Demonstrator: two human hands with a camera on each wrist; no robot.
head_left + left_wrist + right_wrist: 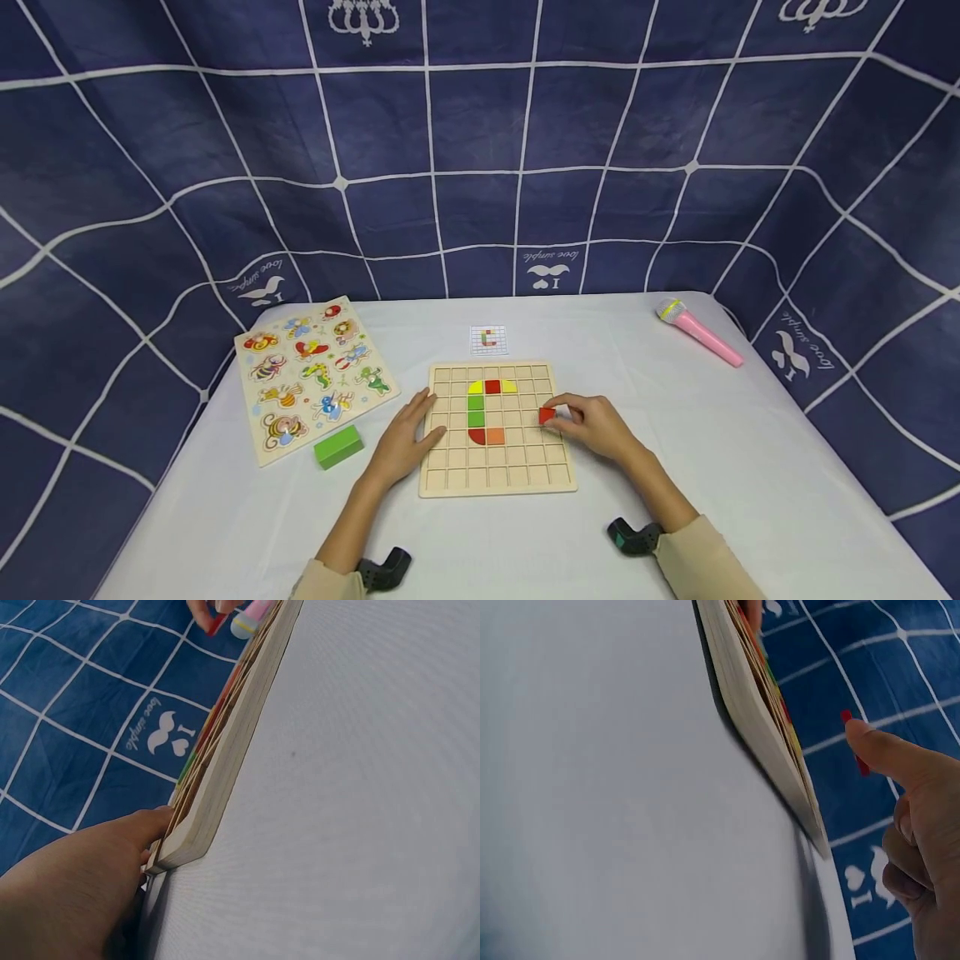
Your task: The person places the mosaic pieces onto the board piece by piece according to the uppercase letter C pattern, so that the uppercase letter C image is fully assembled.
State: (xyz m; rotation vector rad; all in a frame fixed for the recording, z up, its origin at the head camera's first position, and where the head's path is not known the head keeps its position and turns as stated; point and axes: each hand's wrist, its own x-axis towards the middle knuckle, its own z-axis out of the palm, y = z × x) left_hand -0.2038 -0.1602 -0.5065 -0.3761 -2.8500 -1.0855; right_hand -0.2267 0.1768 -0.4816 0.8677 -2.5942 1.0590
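Observation:
A wooden grid board [525, 479] lies flat on the white table. In its cells sit two yellow corner tiles, a red tile [492, 387], two green tiles [476, 411], a red rounded tile [477, 436] and an orange tile [496, 436]. My right hand [596, 425] pinches a red square tile [547, 415] between thumb and fingers, above the board's right side; the right wrist view shows this tile [863, 766] edge-on, raised off the board. My left hand [401, 442] rests along the board's left edge, its thumb over the rim.
Behind the board lies a small pattern card [488, 340]. To the left are an insect picture puzzle [315, 379] and a green block [338, 447]. A pink toy microphone [701, 333] lies at the back right. Blue checked cloth [480, 125] walls the table's back and sides.

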